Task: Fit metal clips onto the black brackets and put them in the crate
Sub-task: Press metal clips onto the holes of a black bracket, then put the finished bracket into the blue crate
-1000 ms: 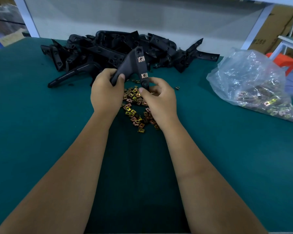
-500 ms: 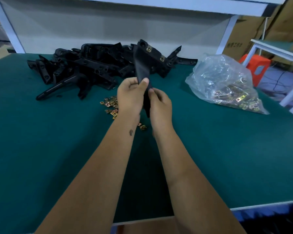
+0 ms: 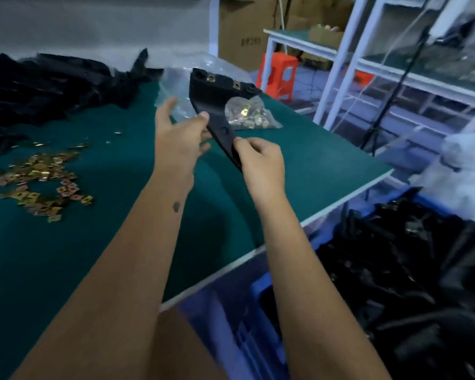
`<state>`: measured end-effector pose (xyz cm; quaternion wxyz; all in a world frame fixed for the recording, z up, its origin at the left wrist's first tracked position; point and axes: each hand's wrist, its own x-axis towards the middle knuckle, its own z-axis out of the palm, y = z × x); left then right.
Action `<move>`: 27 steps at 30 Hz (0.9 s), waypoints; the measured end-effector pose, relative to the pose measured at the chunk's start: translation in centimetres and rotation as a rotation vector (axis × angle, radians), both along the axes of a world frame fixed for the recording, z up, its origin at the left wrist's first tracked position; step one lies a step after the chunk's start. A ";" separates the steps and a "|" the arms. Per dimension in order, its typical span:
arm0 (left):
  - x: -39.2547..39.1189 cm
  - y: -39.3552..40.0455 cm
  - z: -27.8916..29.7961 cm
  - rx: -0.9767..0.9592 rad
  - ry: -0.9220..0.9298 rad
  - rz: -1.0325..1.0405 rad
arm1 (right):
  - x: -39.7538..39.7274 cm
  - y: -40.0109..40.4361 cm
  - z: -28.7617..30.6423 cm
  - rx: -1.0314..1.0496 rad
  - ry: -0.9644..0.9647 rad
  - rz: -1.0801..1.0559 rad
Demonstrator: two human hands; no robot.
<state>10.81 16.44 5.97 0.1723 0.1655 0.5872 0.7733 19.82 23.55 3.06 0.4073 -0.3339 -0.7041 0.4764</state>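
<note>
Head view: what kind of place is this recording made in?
Most likely a small factory or assembly workshop. A green-topped workbench carries a pile of black brackets and loose metal clips, a blue crate beside it holds more brackets, and cardboard boxes and white shelving stand behind.

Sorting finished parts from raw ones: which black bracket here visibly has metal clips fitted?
The bracket held up between both hands: two brass-coloured clips sit along its top edge. The brackets piled on the table show none, though they are blurred.
</note>
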 end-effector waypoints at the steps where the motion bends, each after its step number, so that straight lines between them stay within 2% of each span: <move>1: 1.0 0.5 0.1 -0.008 0.045 -0.024 | 1.9 1.0 0.0 0.034 -0.025 -0.023; 8: 9.3 4.3 -0.7 -0.071 0.306 -0.424 | 15.9 4.8 -1.1 0.147 -0.182 -0.063; 13: 14.7 6.3 -2.3 -0.226 0.509 -0.634 | 24.6 5.7 -2.9 0.166 -0.315 -0.155; 17: 17.9 6.4 -5.0 -0.340 0.651 -0.754 | 29.5 5.6 -4.4 0.020 -0.388 -0.156; 20: 19.2 6.0 -8.0 -0.461 0.708 -0.799 | 31.8 5.8 -5.3 -0.125 -0.598 -0.098; 22: 19.8 5.4 -10.3 -0.554 0.679 -0.886 | 32.4 6.0 -5.8 -0.212 -0.787 -0.048; 24: 20.2 4.7 -12.5 -0.656 0.555 -1.007 | 32.7 6.1 -6.4 -0.273 -0.942 -0.038; 27: 20.6 3.7 -14.9 -0.858 0.456 -1.242 | 32.4 6.2 -7.1 -0.321 -1.047 -0.120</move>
